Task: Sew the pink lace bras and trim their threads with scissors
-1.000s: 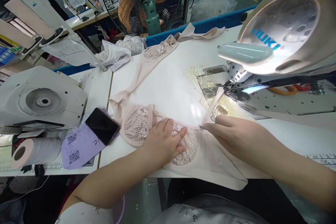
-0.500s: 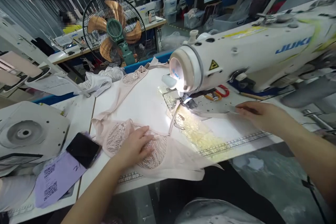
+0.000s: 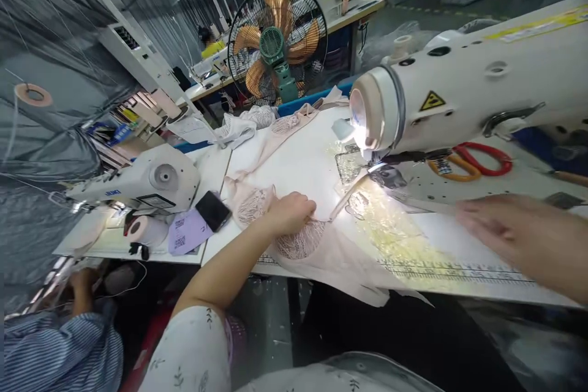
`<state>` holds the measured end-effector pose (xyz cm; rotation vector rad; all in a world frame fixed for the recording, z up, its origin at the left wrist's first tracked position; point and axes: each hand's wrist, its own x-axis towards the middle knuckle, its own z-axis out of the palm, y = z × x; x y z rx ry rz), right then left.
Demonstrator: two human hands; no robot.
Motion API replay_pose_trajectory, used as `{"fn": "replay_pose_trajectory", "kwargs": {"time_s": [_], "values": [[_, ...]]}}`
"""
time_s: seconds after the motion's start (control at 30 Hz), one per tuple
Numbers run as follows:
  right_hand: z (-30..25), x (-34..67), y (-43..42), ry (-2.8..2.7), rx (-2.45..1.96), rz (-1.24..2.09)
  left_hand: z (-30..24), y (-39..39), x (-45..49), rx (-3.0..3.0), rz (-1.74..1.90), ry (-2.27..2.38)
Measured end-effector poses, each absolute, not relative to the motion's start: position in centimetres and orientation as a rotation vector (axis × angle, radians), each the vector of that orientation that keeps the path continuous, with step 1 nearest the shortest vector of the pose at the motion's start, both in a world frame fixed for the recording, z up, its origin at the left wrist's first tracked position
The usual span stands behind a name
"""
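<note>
A pale pink lace bra [image 3: 303, 245] lies on the white sewing table [image 3: 298, 165], its fabric hanging over the front edge. My left hand [image 3: 290, 213] rests on the lace cups with the fingers curled down on the fabric. A strap of the bra runs up to the needle area [image 3: 383, 173] of the white Juki sewing machine [image 3: 463, 98]. My right hand [image 3: 500, 229] hovers blurred over the table to the right, near a thin pale strip; its fingers look stretched out.
Red and orange scissors [image 3: 473, 162] lie behind the machine arm. A black phone [image 3: 212, 211] and purple slip sit left of the bra, beside a second machine [image 3: 142, 180] and a thread roll. A fan [image 3: 277, 43] stands behind. Another person in stripes [image 3: 59, 343] is at lower left.
The view has swung up and back. My right hand has left the bra's middle and moved far right along the table. My left hand stays on the lace cups.
</note>
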<state>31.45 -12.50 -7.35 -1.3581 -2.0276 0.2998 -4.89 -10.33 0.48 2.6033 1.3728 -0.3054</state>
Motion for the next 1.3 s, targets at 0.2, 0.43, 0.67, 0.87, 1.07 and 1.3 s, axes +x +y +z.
{"fn": "replay_pose_trajectory", "kwargs": {"time_s": [0.2,0.43,0.67,0.87,1.07,1.3], "values": [[-0.9,17.4,-11.9,-2.457,-1.196,0.661,0.9,-10.4,-4.5,2.613,-0.195,1.449],[-1.6,13.0,-7.2,-2.557,-1.197,0.687,0.0,-10.1,-5.2,2.529,0.09,1.525],[-4.2,12.9,-8.9,-2.411,-1.214,0.179,-0.9,-9.8,-6.3,2.071,0.364,1.467],[-5.2,12.4,-9.0,-2.262,-1.023,-0.084,-1.2,-9.7,-5.8,1.559,0.702,1.341],[-5.0,12.4,-9.1,-2.213,-0.927,-0.142,-1.5,-9.8,-5.6,1.202,0.791,1.26],[-4.5,13.8,-8.3,-2.388,-1.051,0.349,-1.8,-10.0,-4.9,1.475,0.794,1.386]]}}
